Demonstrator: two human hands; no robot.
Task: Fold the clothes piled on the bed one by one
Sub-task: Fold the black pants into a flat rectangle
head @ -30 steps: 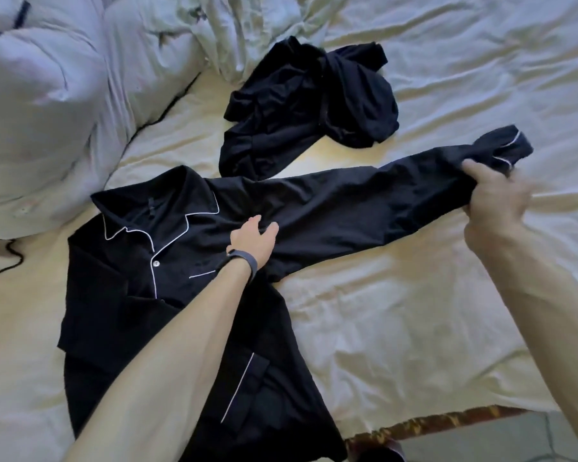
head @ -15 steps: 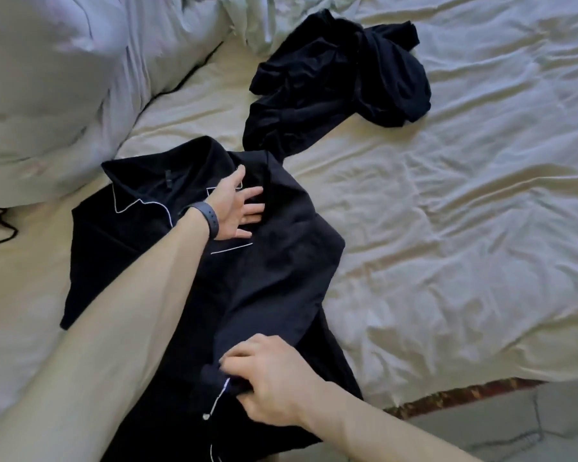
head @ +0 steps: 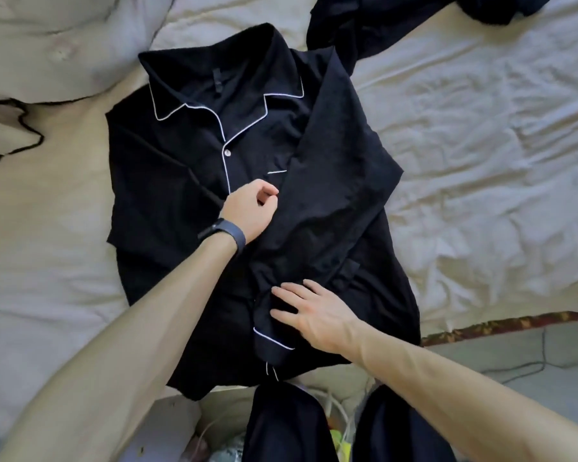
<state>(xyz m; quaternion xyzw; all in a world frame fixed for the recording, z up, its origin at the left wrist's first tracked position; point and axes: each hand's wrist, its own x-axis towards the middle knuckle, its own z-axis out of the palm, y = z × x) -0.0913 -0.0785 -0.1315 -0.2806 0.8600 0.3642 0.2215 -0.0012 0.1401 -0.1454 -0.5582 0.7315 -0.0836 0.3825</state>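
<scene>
A black pajama shirt with white piping lies face up on the bed, collar at the far end. Its right sleeve is folded diagonally down across the chest, its cuff near the hem. My left hand, a dark band on its wrist, hovers over the shirt's middle with loosely curled fingers, holding nothing. With fingers straight, my right hand presses flat on the sleeve just above the cuff. Another black garment lies crumpled at the far right.
The cream bedsheet stretches wrinkled to the right. A duvet and pillow are bunched at the far left. The bed's near edge runs at lower right, with floor and a cable beyond. My dark trousers show at the bottom.
My right hand has let go of the sleeve cuff and now lies flat on the sleeve. My left hand has moved down from the collar area and curled loosely. The view has shifted closer.
</scene>
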